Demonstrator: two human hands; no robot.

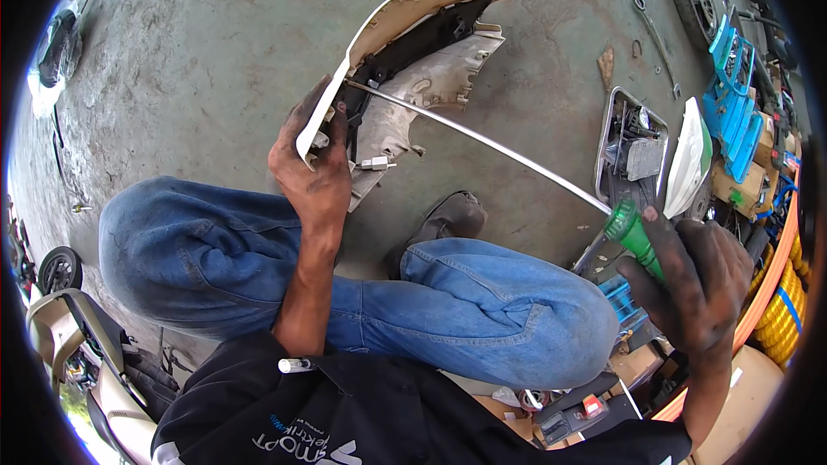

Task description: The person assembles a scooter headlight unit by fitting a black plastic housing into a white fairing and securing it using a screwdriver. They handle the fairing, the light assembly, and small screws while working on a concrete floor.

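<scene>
Left hand [312, 174] is gripping a pale panel [379, 33], right hand [699, 280] is grasping a green-handled screwdriver [633, 239], its shaft is reaching into the panel

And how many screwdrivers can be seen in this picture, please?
1: a long green-handled screwdriver, in the right hand, reaching across to the white panel that the left hand holds. Others may be hidden.

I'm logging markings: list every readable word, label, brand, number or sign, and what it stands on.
Black shirt: white and blue lettering; not copied out here.
Green screwdriver handle: no readable text.
Pale panel: none readable.
Small red item, lower right: any marking too small to read.
</scene>
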